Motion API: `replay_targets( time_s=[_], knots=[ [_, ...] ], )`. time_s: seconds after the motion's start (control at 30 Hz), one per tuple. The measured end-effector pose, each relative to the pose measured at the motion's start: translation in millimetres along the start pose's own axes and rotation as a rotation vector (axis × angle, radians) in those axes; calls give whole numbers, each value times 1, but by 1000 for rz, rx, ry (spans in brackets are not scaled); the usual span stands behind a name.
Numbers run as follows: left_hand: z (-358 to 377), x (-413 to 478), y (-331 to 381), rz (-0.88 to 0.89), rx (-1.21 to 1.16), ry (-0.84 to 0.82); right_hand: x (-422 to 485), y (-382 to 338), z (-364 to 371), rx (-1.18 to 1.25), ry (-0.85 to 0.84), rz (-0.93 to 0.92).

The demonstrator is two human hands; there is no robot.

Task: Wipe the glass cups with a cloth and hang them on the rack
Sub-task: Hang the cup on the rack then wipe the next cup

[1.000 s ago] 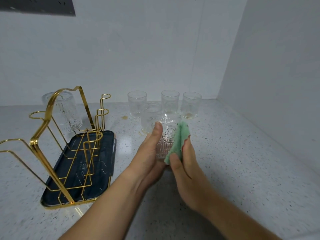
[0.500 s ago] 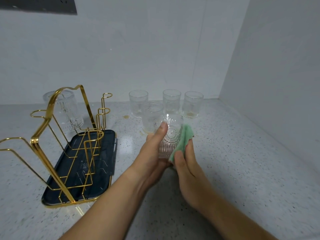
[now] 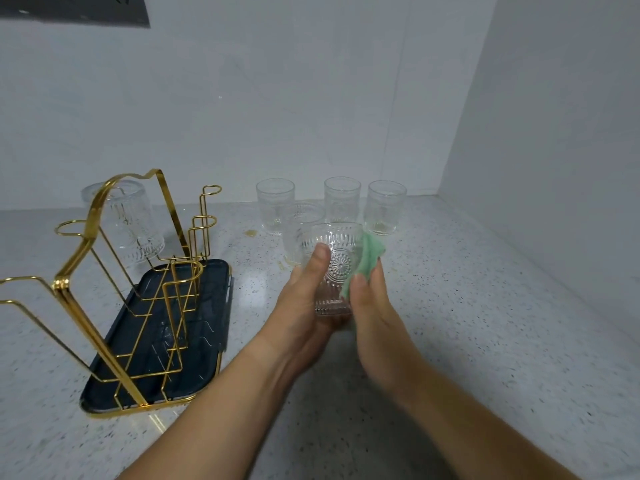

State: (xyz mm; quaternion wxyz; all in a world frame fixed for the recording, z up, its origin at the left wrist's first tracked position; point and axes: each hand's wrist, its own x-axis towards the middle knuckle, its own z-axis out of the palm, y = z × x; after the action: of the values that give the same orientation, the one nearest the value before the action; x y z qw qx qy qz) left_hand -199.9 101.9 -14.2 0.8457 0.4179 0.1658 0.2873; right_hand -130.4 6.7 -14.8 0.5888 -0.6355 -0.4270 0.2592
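An embossed glass cup (image 3: pixel 337 268) is held above the counter. My left hand (image 3: pixel 306 303) grips it from the left, thumb on its front. My right hand (image 3: pixel 372 306) pinches a green cloth (image 3: pixel 369 259) against the cup's right side. Several more glass cups stand behind: one close behind the held cup (image 3: pixel 298 223), others in a row (image 3: pixel 275 206), (image 3: pixel 342 199), (image 3: pixel 386 207). The gold wire rack (image 3: pixel 104 271) stands at the left on a dark tray (image 3: pixel 211 323). One cup (image 3: pixel 126 223) hangs upside down on the rack's far side.
The speckled counter (image 3: pixel 485 323) meets white walls behind and on the right (image 3: pixel 554 168). A small yellowish stain (image 3: pixel 251 232) lies near the cups. A dark panel (image 3: pixel 76 10) is on the wall at the top left.
The view has shifted slightly. The cup has tilted more upright in my hands, and the cloth has slid along its right side.
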Motion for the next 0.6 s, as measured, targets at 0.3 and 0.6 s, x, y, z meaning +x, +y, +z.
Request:
replay_targets(
  time_s=[0.3,0.6],
  knots=[
    [0,3,3,-115,-26,-10,21,-10,-15,-26,87,-65],
    [-3,3,1,-67,-86,74,-12,14,1,-168,27,-63]
  ],
)
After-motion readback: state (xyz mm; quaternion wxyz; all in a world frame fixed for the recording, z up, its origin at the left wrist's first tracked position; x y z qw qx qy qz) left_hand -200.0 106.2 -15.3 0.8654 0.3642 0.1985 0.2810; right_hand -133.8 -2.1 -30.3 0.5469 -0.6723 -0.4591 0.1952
